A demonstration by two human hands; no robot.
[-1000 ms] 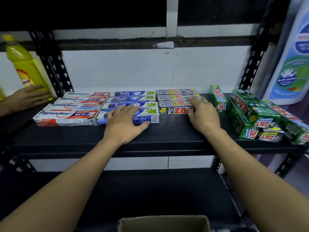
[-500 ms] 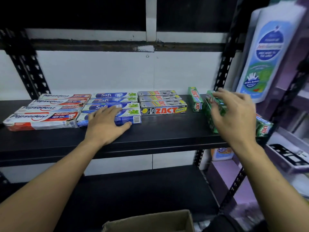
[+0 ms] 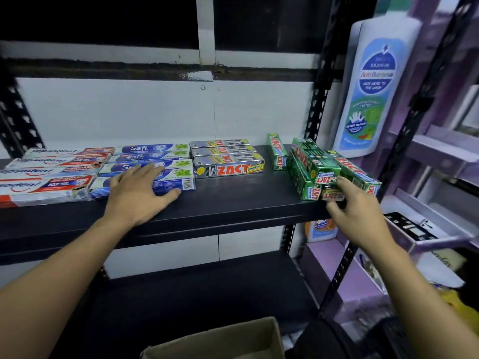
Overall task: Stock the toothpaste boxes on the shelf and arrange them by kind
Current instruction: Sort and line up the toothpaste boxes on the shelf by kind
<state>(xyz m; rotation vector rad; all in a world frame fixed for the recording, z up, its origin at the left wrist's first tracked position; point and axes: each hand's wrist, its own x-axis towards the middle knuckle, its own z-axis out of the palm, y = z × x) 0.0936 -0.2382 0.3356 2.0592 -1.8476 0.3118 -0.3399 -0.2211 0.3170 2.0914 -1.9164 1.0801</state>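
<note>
On the black shelf (image 3: 233, 200) the toothpaste boxes lie flat in rows: red-and-white Pepsodent boxes (image 3: 46, 187) at the left, then blue Safi boxes (image 3: 153, 149), then grey Zact Smokers boxes (image 3: 230, 168). A single green Zact box (image 3: 277, 151) lies end-on to the right of them. A loose pile of green Zact boxes (image 3: 313, 159) sits at the shelf's right end. My left hand (image 3: 140, 190) rests flat, fingers spread, on the front Safi boxes. My right hand (image 3: 357, 216) pinches the near end of a low box in the green pile.
A large white-and-blue wash bottle (image 3: 373, 86) stands right of the shelf post. Purple shelving (image 3: 440, 151) with other goods fills the right side. An open cardboard box (image 3: 215, 340) sits below me, in front of the dark lower shelf (image 3: 194, 294).
My right hand left the grey Zact boxes, swung right to the green pile and dropped to its near ends. The view turned right. My left hand stayed on the Safi boxes.
</note>
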